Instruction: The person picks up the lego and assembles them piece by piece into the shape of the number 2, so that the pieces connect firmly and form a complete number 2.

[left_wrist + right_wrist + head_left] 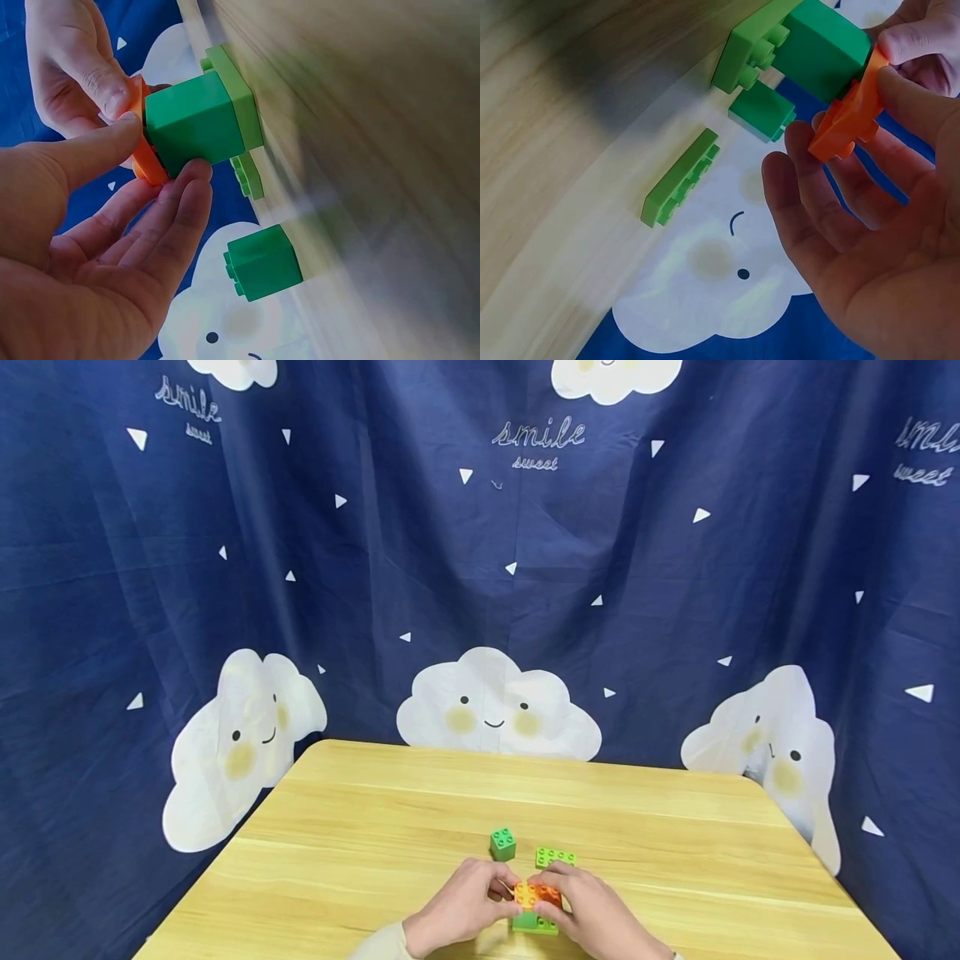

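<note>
An orange building brick lies across the top of a green block, and one end juts out past the block's side. Under the block is a light-green studded plate, resting on the table. My left hand pinches the orange brick at its left end, thumb on the near side, with a fingertip also against the green block. From the other side, my right hand holds the overhanging end between thumb and fingers. In the right wrist view, the underside of the orange brick shows beside the block.
Just beyond the hands, a second green block stands studs up on the wooden table. To its right lies another light-green plate. A dark blue curtain with clouds hangs behind the table's far edge.
</note>
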The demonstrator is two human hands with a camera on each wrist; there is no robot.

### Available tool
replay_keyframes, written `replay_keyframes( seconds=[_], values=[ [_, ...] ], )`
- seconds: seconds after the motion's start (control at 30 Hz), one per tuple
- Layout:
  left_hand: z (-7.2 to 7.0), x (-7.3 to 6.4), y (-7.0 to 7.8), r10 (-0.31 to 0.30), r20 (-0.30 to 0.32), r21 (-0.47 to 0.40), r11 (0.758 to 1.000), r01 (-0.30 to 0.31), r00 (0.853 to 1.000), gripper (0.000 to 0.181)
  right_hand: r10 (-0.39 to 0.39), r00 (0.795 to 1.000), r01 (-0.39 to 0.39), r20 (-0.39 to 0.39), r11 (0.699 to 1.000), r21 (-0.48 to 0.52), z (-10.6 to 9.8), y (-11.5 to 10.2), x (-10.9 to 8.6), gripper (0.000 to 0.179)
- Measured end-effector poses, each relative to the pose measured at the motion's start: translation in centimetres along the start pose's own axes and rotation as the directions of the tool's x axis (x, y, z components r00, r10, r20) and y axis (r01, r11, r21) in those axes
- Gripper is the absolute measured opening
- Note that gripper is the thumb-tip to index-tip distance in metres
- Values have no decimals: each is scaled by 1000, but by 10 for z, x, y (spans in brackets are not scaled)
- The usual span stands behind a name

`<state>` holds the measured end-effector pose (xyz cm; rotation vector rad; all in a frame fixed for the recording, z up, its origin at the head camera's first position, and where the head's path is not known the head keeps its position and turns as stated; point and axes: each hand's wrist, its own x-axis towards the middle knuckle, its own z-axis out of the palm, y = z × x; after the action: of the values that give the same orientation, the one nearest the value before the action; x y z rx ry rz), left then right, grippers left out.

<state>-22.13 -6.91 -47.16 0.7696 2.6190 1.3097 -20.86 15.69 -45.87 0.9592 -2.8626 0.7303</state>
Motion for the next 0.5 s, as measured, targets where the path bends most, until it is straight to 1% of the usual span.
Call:
replay_keyframes(
  seconds=[0.17,0.37,0.5],
  values=[
    [0,0,0,3,3,-37,999,-3,1000,19,2,1000,-2,-2,1000,1,1,1,0,34],
    [0,-1,0,-8,0,-25,1000,8,1000,20,0,1000,0,-6,1000,5,3,2,1,32],
    [1,0,0,4,-4,-38,999,-4,1000,20,-1,1000,1,-7,1000,13,3,2,1,31]
  ],
)
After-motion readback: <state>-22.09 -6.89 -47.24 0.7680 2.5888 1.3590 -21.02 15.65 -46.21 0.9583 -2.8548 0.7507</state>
